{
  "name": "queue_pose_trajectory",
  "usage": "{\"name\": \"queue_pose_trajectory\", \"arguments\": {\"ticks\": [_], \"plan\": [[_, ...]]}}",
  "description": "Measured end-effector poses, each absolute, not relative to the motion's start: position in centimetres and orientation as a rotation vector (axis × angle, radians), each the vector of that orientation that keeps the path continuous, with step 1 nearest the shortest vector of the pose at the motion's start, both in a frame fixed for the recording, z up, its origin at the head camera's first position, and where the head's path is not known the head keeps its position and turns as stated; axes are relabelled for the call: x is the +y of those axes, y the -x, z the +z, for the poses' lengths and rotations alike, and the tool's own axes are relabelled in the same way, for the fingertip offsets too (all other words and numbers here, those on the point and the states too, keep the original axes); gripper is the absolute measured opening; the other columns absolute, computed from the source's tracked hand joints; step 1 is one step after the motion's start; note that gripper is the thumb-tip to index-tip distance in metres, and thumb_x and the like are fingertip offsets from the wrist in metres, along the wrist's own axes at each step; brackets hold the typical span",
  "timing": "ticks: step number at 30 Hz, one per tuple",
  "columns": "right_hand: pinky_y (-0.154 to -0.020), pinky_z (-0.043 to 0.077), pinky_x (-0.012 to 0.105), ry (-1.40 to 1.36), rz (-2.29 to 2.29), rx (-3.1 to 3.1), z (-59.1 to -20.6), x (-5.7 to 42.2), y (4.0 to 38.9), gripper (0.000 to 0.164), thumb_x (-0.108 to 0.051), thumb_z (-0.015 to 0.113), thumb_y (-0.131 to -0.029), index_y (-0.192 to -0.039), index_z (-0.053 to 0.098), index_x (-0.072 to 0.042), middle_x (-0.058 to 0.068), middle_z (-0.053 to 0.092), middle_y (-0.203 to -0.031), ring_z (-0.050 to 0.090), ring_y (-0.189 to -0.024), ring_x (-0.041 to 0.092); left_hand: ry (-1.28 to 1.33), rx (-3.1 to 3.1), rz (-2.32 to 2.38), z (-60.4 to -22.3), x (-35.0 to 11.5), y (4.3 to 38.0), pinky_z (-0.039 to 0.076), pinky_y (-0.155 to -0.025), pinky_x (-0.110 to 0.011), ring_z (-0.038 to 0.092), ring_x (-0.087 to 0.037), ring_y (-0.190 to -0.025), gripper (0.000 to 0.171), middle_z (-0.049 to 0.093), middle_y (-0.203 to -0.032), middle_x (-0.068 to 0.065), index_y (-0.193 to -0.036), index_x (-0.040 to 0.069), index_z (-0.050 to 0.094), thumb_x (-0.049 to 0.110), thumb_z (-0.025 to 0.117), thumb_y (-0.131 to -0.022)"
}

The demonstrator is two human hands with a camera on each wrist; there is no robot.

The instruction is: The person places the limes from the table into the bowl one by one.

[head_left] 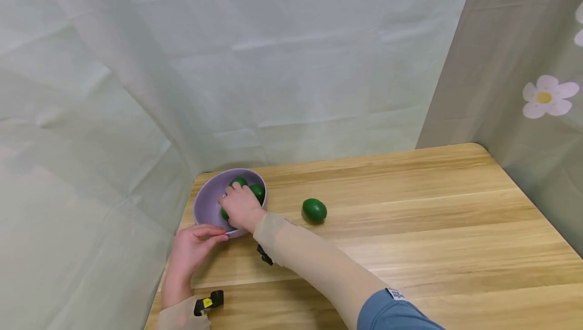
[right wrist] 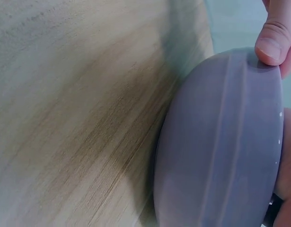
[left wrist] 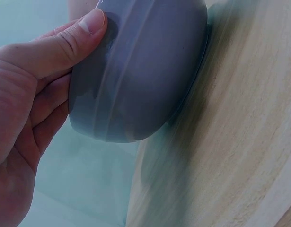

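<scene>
A purple bowl (head_left: 207,203) stands at the table's far left corner with several green limes (head_left: 257,193) in it. My left hand (head_left: 193,249) pinches the bowl's near rim, thumb outside, as the left wrist view also shows along the bowl's outer wall (left wrist: 145,71). My right hand (head_left: 243,207) reaches over the rim into the bowl, its fingers curled round a lime (head_left: 224,213) that is mostly covered by the hand. In the right wrist view the bowl wall (right wrist: 211,151) hides the right fingers. Another lime (head_left: 314,210) lies on the table right of the bowl.
The wooden table (head_left: 410,249) reaches far to the right. Pale cloth (head_left: 296,67) hangs behind it and along the left side, close to the bowl. A flowered curtain (head_left: 514,67) hangs at the right.
</scene>
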State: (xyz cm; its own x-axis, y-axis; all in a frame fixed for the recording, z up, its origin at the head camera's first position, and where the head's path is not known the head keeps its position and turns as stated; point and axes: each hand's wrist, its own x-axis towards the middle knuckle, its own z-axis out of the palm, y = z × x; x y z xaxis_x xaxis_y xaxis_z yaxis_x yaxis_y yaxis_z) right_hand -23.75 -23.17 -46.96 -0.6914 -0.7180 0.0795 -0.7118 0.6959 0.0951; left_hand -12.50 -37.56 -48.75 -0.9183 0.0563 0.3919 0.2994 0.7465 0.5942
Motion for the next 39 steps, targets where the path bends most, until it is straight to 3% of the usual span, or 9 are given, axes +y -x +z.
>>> {"name": "queue_pose_trajectory", "arguments": {"ticks": [12, 24, 33, 39], "plan": [[-0.1, 0.045, 0.035, -1.177, -0.002, -2.826, -45.9, -22.6, 23.4, 0.049, -0.05, 0.07, -0.088, -0.134, 0.059, -0.038, -0.007, 0.057, -0.129, 0.047, -0.115, 0.017, 0.288, -2.592, -0.993, -48.9, -37.8, 12.9, 0.047, -0.075, -0.01, 0.069, -0.006, -0.078, 0.017, 0.073, -0.081, 0.015, -0.08, 0.024, 0.081, 0.011, 0.089, -0.072], [-0.1, 0.046, 0.034, -1.145, 0.126, -2.85, -45.6, -21.4, 23.3, 0.051, -0.055, 0.063, -0.092, -0.139, 0.055, -0.038, -0.008, 0.055, -0.137, 0.047, -0.124, 0.017, 0.325, -2.586, -0.964, -49.1, -37.8, 13.3, 0.045, -0.077, -0.008, 0.069, -0.006, -0.078, 0.017, 0.073, -0.081, 0.014, -0.078, 0.024, 0.081, 0.011, 0.09, -0.072], [-0.105, 0.042, 0.032, -1.099, 0.614, -2.726, -45.4, -18.0, 23.3, 0.041, -0.044, 0.06, -0.097, -0.135, 0.061, -0.03, -0.006, 0.059, -0.134, 0.049, -0.125, 0.018, 0.307, -2.601, -0.948, -48.8, -38.6, 13.3, 0.044, -0.077, -0.007, 0.067, 0.001, -0.08, 0.016, 0.074, -0.082, 0.012, -0.077, 0.025, 0.081, 0.012, 0.09, -0.072], [-0.104, 0.043, 0.027, -1.029, 0.973, -2.62, -45.9, -14.8, 22.8, 0.031, -0.035, 0.063, -0.098, -0.127, 0.066, -0.026, -0.005, 0.061, -0.13, 0.05, -0.125, 0.015, 0.316, -2.593, -0.949, -48.9, -39.0, 13.3, 0.043, -0.079, -0.006, 0.068, -0.002, -0.08, 0.015, 0.075, -0.082, 0.009, -0.078, 0.021, 0.081, 0.01, 0.089, -0.072]]}}
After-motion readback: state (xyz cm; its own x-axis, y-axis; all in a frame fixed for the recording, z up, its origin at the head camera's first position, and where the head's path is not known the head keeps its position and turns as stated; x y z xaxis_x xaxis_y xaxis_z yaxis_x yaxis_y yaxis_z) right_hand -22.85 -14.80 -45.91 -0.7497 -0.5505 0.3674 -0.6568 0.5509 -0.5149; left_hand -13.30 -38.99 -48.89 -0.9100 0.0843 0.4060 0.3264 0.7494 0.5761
